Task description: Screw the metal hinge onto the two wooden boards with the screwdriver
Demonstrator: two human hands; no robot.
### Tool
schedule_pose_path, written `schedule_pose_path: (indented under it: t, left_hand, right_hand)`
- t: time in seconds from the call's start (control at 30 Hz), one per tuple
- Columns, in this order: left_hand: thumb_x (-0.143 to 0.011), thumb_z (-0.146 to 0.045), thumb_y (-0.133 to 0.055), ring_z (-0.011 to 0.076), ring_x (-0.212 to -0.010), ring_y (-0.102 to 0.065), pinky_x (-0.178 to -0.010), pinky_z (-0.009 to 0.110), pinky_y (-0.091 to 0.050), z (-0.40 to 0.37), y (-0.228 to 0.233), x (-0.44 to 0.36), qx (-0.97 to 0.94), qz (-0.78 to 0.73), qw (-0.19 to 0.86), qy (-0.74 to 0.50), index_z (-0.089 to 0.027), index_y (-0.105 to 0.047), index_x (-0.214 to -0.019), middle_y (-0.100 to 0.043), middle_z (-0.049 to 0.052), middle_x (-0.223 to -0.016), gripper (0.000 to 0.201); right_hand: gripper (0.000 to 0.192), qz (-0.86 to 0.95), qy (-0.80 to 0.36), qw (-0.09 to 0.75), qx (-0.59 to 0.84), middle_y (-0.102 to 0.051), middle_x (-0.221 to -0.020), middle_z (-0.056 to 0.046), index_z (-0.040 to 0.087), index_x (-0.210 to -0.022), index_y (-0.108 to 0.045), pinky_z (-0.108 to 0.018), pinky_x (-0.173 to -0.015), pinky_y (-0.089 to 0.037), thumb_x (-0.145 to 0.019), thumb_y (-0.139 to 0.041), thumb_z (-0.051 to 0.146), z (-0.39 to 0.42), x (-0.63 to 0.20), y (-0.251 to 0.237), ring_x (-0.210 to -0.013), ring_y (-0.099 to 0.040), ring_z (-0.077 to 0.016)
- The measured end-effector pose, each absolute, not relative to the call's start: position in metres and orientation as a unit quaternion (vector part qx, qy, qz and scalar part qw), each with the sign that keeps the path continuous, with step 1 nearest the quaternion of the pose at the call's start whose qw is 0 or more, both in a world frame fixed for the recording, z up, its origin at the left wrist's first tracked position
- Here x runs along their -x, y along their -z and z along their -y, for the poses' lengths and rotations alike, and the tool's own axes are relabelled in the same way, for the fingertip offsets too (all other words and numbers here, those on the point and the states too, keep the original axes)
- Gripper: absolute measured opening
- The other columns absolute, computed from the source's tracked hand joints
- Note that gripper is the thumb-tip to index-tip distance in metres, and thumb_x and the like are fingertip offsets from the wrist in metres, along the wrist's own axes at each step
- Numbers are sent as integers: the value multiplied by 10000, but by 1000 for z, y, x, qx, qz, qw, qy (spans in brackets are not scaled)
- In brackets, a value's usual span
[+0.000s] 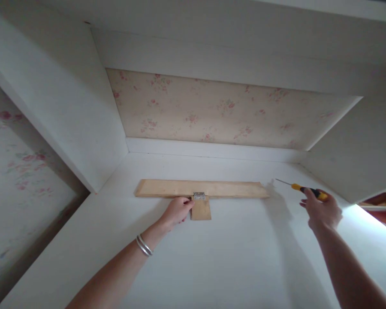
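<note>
Hinge (199,196) on wooden strip (202,189) — left hand (177,210) pinches beside it; right hand (321,211) clasps screwdriver (304,189) — tip may slip, gouging wood.

Both forearms run off the bottom edge — the screwdriver (304,188) handle sits half-hidden in the right hand (321,211).

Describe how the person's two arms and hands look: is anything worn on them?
Both forearms are bare, with no sleeves in view and no gloves. The left hand has two thin silver metal bangles around its wrist. The right hand shows no jewellery on its visible side.
</note>
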State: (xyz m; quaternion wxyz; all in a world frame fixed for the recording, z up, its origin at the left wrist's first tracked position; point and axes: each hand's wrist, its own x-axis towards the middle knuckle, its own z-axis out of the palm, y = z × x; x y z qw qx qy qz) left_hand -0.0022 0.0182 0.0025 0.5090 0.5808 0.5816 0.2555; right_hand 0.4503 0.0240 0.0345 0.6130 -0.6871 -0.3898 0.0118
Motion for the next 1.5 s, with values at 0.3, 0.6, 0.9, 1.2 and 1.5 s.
schedule_pose_path:
  t: [0.3,0.6,0.9,1.2,1.5]
  left_hand:
    - [-779,-468,-516,84,-433,-474,-372,183,-254,-15,-10,-9,-532,-577,536,-311,-142,-599,-786,-517,-22,-545,337]
    - [-807,-465,-485,63,-350,-411,-339,189,-209,-8,-16,-16,-508,-611,529,-298,-154,-600,-912,-537,-30,-584,347]
    - [-811,-457,-485,61,-353,-366,-344,202,-213,-12,-15,-18,-502,-607,527,-319,-155,-588,-765,-446,-45,-525,322]
    - [-796,-428,-489,77,-421,-378,-372,206,-238,-14,-14,-21,-512,-601,525,-316,-151,-590,-735,-435,-39,-548,301]
    - [-796,-429,-472,73,-397,-377,-356,195,-197,-12,-16,-19,-505,-604,535,-307,-158,-567,-737,-414,-48,-517,293]
  right_hand:
    - [323,398,-148,754,501,-555,-756,-6,210,-942,-635,-216,-412,-450,-695,-709,404,-22,-310,-131,-545,-488,-106]
    - [433,569,-125,686,435,-588,-981,-55,247,-1250,-413,-235,-554,-493,-873,-511,436,-29,-178,-139,-759,-584,-139]
    - [388,690,-60,530,490,-620,-937,-38,233,-1190,-485,-291,-617,-468,-875,-504,459,-37,-159,-139,-661,-578,-141]
    - [419,681,-106,531,493,-615,-961,-59,228,-1226,-453,-297,-582,-492,-880,-491,461,-42,-178,-135,-685,-598,-166]
    - [437,691,-131,516,490,-622,-968,-77,216,-1232,-448,-322,-615,-506,-885,-468,480,-46,-175,-123,-713,-607,-180]
